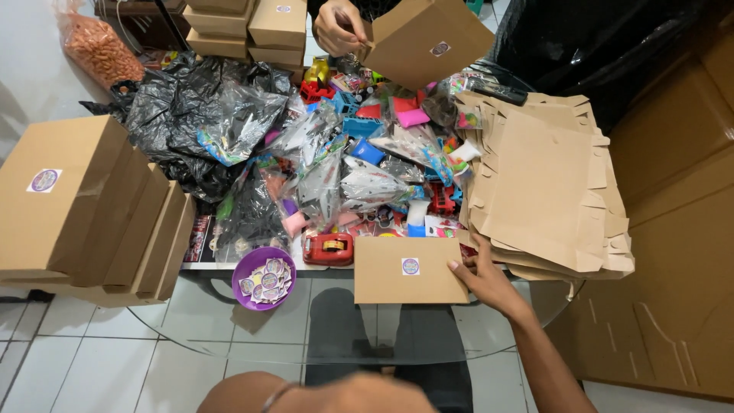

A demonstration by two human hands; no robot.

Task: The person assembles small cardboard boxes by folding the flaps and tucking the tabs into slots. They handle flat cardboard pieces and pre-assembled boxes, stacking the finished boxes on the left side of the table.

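- Stack of closed boxes (pixel 84 206) at the table's left edge.
- Purple bowl (pixel 264 278) of stickers on the near edge.
- Left hand (pixel 359 394): blurred, fingers unreadable.
- Right hand (pixel 482 277), fingers spread flat, touching the small box (pixel 409 269) at the near edge.
- Flat cardboard sheets (pixel 547 191) at the right edge.

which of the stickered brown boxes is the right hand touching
The small closed box at the table's near edge, beside the red tape dispenser; the right hand rests on its right end.
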